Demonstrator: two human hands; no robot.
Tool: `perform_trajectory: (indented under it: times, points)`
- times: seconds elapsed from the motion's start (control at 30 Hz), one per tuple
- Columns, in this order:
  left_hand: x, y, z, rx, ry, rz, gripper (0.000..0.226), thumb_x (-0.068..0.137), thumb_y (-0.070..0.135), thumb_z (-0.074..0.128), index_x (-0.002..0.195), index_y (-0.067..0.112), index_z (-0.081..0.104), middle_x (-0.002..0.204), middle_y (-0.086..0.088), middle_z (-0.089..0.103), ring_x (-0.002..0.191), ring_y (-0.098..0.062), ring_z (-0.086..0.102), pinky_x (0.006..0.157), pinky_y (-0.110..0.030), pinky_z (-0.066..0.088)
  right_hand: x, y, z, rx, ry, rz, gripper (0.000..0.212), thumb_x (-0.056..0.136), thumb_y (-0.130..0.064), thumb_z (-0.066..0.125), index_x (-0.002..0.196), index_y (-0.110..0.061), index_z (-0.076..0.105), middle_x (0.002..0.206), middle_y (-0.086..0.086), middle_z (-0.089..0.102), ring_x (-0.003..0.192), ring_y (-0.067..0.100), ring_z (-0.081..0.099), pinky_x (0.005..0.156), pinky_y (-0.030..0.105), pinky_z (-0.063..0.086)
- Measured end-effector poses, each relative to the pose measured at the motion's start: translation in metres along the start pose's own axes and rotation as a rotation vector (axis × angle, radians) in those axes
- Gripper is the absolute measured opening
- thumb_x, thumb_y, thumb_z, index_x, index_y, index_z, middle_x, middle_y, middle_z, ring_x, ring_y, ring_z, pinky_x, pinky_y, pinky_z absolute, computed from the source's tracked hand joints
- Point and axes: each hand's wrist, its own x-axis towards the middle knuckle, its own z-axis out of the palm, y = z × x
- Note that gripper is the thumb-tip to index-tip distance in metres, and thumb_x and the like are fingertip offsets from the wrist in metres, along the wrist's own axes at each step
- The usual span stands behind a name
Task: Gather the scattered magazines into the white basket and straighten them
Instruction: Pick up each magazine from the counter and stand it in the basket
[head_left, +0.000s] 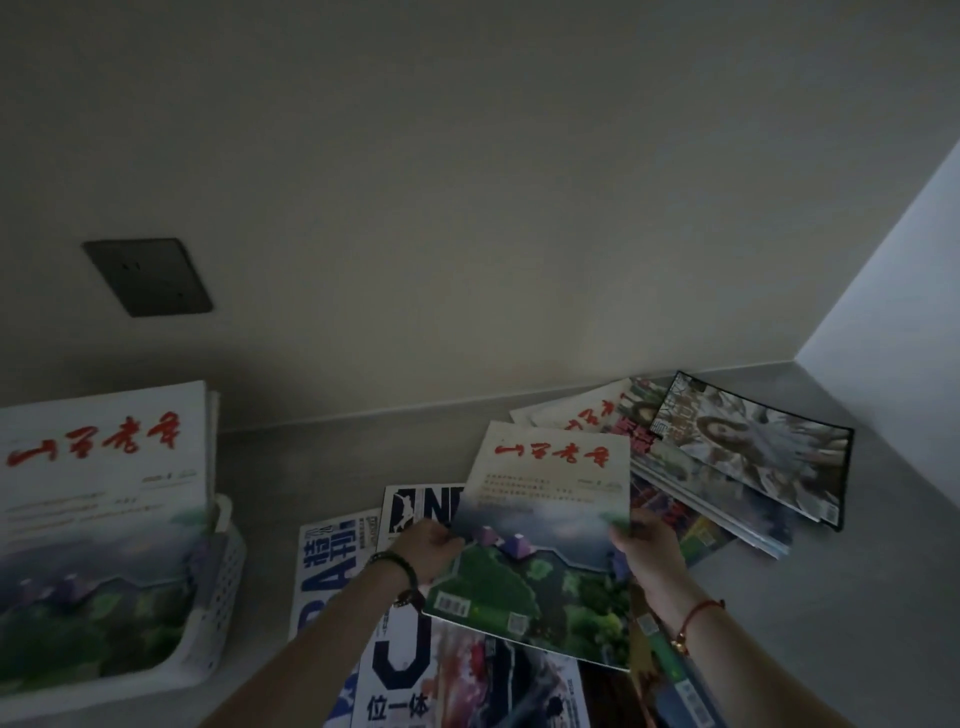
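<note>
Magazine lifted above counter, long axis toward back edge, title end farthest. Left hand pinches left edge; right hand grips right edge.

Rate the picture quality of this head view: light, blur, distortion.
Head view: dim and underexposed, only the side wall at right is brighter; soft throughout, small print on the held magazine unreadable though its red title shows; wide-angle bending curves the black-edged magazine at far right and skews the socket; no glare.
</note>
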Motion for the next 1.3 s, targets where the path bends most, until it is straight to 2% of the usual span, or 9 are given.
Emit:
perform_trajectory:
  times: [0.17, 0.23, 0.33, 0.63, 0.73, 0.83, 1.03, 1.13, 1.3]
  points:
    - [-0.015, 0.006, -0.003, -0.309, 0.099, 0.148, 0.008, 0.092, 0.019, 0.048, 0.086, 0.015, 0.05, 0.067, 0.005, 0.05, 0.055, -0.002, 0.051, 0.047, -0.009, 0.04, -0.029, -0.039, 0.002, -0.053, -0.075, -0.354, 0.008, 0.086, 0.005, 0.055, 0.091, 0.002, 0.061, 0.041, 0.001, 0.053, 0.032, 0.011, 0.043, 0.038, 0.022, 0.036]
    - [-0.025, 0.008, -0.015, -0.489, 0.203, 0.197, 0.009, 0.09, 0.015, 0.051, 0.083, 0.011, 0.056, 0.068, 0.001, 0.056, 0.046, 0.005, 0.054, 0.042, -0.006, 0.042, -0.046, -0.059, 0.007, -0.068, -0.098, -0.473, 0.019, 0.083, 0.004, 0.058, 0.084, -0.014, 0.066, 0.051, -0.005, 0.063, 0.041, 0.004, 0.052, 0.043, 0.018, 0.041]
    - [-0.046, 0.005, -0.054, -0.641, 0.399, 0.239, 0.016, 0.085, 0.012, 0.058, 0.097, 0.002, 0.06, 0.079, -0.003, 0.064, 0.065, -0.006, 0.061, 0.049, -0.008, 0.049, -0.069, -0.092, 0.026, -0.014, -0.101, -0.556, 0.025, 0.083, -0.002, 0.061, 0.079, -0.026, 0.063, 0.064, -0.008, 0.069, 0.054, -0.001, 0.06, 0.05, 0.015, 0.049]
    - [-0.128, -0.056, -0.202, -0.409, 0.865, 0.338, 0.031, 0.085, 0.014, 0.059, 0.112, -0.002, 0.055, 0.115, -0.014, 0.062, 0.101, -0.026, 0.058, 0.081, -0.029, 0.043, -0.127, -0.169, 0.16, 0.023, -0.197, -0.785, 0.028, 0.079, -0.001, 0.066, 0.069, -0.027, 0.065, 0.047, -0.013, 0.065, 0.041, -0.002, 0.056, 0.044, 0.013, 0.047]
    - [-0.15, -0.098, -0.237, -0.369, 0.896, 0.271, 0.031, 0.088, 0.013, 0.055, 0.115, -0.003, 0.054, 0.121, -0.021, 0.06, 0.109, -0.034, 0.057, 0.083, -0.03, 0.042, -0.145, -0.174, 0.215, -0.024, -0.237, -0.804, 0.022, 0.078, -0.001, 0.067, 0.063, -0.017, 0.069, 0.053, 0.009, 0.065, 0.038, 0.0, 0.055, 0.045, 0.017, 0.048]
    - [-0.169, -0.136, -0.262, -0.38, 0.88, 0.21, 0.032, 0.089, 0.011, 0.053, 0.118, -0.001, 0.054, 0.125, -0.02, 0.058, 0.114, -0.033, 0.054, 0.088, -0.03, 0.041, -0.161, -0.176, 0.263, -0.073, -0.275, -0.798, 0.014, 0.08, 0.0, 0.063, 0.069, 0.008, 0.068, 0.062, 0.03, 0.063, 0.034, -0.005, 0.052, 0.038, 0.005, 0.039]
    - [-0.186, -0.193, -0.288, -0.385, 0.924, 0.086, 0.03, 0.087, 0.008, 0.056, 0.115, -0.002, 0.056, 0.116, -0.02, 0.06, 0.11, -0.032, 0.054, 0.092, -0.036, 0.04, -0.174, -0.171, 0.337, -0.271, -0.322, -0.711, 0.044, 0.084, -0.008, 0.058, 0.04, -0.012, 0.055, 0.038, 0.003, 0.053, 0.03, -0.002, 0.048, 0.039, 0.005, 0.037]
    - [-0.183, -0.22, -0.29, -0.403, 0.865, 0.028, 0.019, 0.085, 0.01, 0.059, 0.103, 0.006, 0.059, 0.095, -0.012, 0.055, 0.092, -0.021, 0.049, 0.082, -0.035, 0.039, -0.178, -0.154, 0.356, -0.375, -0.357, -0.648, 0.038, 0.085, -0.01, 0.056, 0.047, -0.005, 0.063, 0.033, -0.003, 0.054, 0.034, -0.001, 0.053, 0.04, 0.006, 0.04]
    - [-0.167, -0.25, -0.282, -0.382, 0.781, -0.052, 0.025, 0.081, 0.011, 0.065, 0.103, 0.0, 0.061, 0.108, -0.015, 0.064, 0.104, -0.032, 0.057, 0.089, -0.041, 0.046, -0.178, -0.128, 0.367, -0.49, -0.334, -0.561, 0.038, 0.082, -0.002, 0.05, 0.046, -0.01, 0.06, 0.04, 0.001, 0.06, 0.047, 0.006, 0.063, 0.049, 0.008, 0.048]
